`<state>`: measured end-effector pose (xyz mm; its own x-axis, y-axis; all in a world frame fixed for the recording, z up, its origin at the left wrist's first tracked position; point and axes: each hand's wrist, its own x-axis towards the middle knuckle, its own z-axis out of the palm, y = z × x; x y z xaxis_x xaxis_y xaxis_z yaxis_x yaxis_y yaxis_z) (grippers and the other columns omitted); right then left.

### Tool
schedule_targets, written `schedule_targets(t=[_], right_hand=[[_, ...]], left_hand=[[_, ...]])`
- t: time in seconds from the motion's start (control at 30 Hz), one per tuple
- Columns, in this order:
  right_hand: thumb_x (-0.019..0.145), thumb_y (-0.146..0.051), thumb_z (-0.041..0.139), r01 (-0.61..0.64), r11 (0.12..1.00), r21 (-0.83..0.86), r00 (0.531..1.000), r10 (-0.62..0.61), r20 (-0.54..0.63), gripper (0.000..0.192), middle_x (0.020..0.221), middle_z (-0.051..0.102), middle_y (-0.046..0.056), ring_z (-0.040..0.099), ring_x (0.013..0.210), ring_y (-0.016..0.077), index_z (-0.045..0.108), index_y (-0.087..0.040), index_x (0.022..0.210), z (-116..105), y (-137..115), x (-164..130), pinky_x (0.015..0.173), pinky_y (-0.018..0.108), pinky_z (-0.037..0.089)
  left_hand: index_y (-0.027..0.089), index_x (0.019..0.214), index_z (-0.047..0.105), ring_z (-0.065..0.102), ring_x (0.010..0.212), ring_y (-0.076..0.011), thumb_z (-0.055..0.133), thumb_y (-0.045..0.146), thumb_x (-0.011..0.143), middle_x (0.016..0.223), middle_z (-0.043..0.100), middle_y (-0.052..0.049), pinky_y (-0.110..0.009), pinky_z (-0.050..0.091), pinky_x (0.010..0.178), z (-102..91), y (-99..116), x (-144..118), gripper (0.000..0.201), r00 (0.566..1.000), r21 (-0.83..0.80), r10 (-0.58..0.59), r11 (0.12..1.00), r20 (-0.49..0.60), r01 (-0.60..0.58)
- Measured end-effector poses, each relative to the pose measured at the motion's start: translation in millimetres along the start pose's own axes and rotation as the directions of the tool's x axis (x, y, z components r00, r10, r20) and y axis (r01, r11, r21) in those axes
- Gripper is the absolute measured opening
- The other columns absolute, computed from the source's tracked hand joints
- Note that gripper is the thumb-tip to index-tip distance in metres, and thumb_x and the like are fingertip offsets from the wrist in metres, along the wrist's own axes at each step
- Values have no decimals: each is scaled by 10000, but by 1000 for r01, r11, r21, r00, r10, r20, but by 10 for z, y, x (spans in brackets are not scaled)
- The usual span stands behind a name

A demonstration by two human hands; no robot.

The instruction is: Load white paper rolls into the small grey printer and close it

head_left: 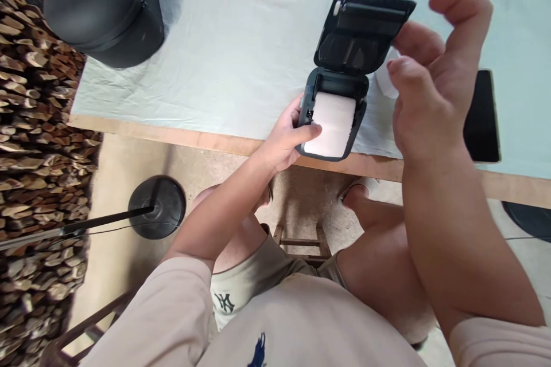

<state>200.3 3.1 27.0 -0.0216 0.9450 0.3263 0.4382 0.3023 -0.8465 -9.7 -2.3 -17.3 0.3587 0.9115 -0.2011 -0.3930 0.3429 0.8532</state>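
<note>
Head view, looking down over a seated person's lap and the near edge of a table (241, 57) covered with a pale cloth. A small dark label printer (333, 112) sat at the table edge in the centre-right of the frame, its lid (364, 28) swung up and back. A white paper roll (330, 125) filled the open compartment. The left hand (286, 137) gripped the printer's left side, fingers curled around the casing and the thumb lying across the near corner of the roll. The right hand (430, 86), raised in the upper right of the frame just beside the lid, was loosely curled with the index finger arched; a small white piece (384, 80) showed behind its fingertips, but whether the hand held it could not be told. A flat black device (482, 117) lay on the cloth at the right edge, partly behind the right hand. A dark rounded case (101, 6) occupied the upper left corner. Below the table, a round black stand base (157, 206) rested on the floor at centre left, beside stacked wood (34, 126) along the left edge.
</note>
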Motion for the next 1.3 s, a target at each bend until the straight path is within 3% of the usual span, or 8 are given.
schedule_targets(t=[0.13, 0.27, 0.43, 0.63, 0.8, 0.93, 1.1, 1.3], right_hand=[[1000, -547, 899, -47, 996, 76, 999, 49, -17, 418, 1259, 788, 76, 784, 1224, 310, 739, -334, 1322, 110, 48, 18, 951, 473, 731], [906, -569, 963, -71, 983, 167, 997, 72, 3, 505, 1258, 795, 56, 796, 1136, 275, 739, -328, 1290, 146, 224, 7, 914, 435, 735], [781, -533, 1066, -148, 954, 260, 983, 113, 147, 712, 1122, 782, 5, 747, 862, 211, 715, -378, 1381, 220, 261, -56, 678, 354, 678], [872, -490, 1022, -151, 977, 152, 981, 129, 143, 583, 1148, 784, 12, 795, 989, 237, 726, -351, 1355, 182, 187, -39, 811, 385, 718], [915, -428, 944, 3, 999, 34, 997, -5, 72, 547, 1511, 765, 54, 761, 1426, 356, 737, -414, 1421, 5, 229, -25, 1084, 543, 715], [819, -296, 979, 129, 991, -22, 965, -120, 231, 727, 1511, 755, 44, 754, 1441, 372, 719, -434, 1484, -125, 147, -42, 1166, 576, 701], [769, -307, 967, 290, 943, -164, 941, -249, 229, 832, 1520, 719, 36, 740, 1424, 372, 701, -450, 1545, -188, 82, -90, 1110, 580, 724], [977, -582, 839, 186, 927, -325, 973, -221, -74, 455, 1014, 687, 20, 680, 768, 212, 679, -339, 1325, -25, -79, -91, 745, 439, 628]], left_hand=[[305, 1149, 832, 808, 801, -151, 1024, 376, 785, 873, 759, 47, -238, 601, 647, -23, -13, -12, 418, 999, -25, 41, 999, 12, -41], [284, 1223, 812, 883, 1291, -345, 1025, 628, 816, 1131, 885, -42, -367, 743, 904, -2, -15, -7, 574, 999, -68, 32, 997, 42, -29], [239, 1125, 790, 623, 1723, -466, 926, 729, 904, 1304, 899, -112, -479, 701, 1249, 43, -34, -6, 555, 998, -90, 8, 996, -56, -13], [220, 1222, 819, 632, 1725, -410, 663, 687, 1137, 1320, 893, -92, -459, 697, 1249, 71, -5, 25, 499, 995, -129, -46, 991, -84, 35], [286, 1465, 785, 720, 1645, -329, 451, 617, 1247, 1331, 891, -36, -447, 699, 1243, 108, 43, 95, 518, 977, -204, -151, 972, -151, 119], [243, 1291, 815, 715, 1647, -333, 507, 598, 1234, 1274, 899, -57, -440, 690, 1260, 87, 38, 110, 474, 972, -228, -182, 963, -146, 146], [229, 1102, 795, 731, 1626, -339, 588, 505, 1201, 1143, 906, -41, -452, 702, 1270, 82, 30, 111, 358, 965, -205, -168, 971, -202, 126], [220, 1316, 801, 665, 1698, -387, 502, 571, 1222, 1291, 910, -75, -503, 678, 1302, 142, 77, 110, 471, 966, -262, -195, 954, -169, 147]])
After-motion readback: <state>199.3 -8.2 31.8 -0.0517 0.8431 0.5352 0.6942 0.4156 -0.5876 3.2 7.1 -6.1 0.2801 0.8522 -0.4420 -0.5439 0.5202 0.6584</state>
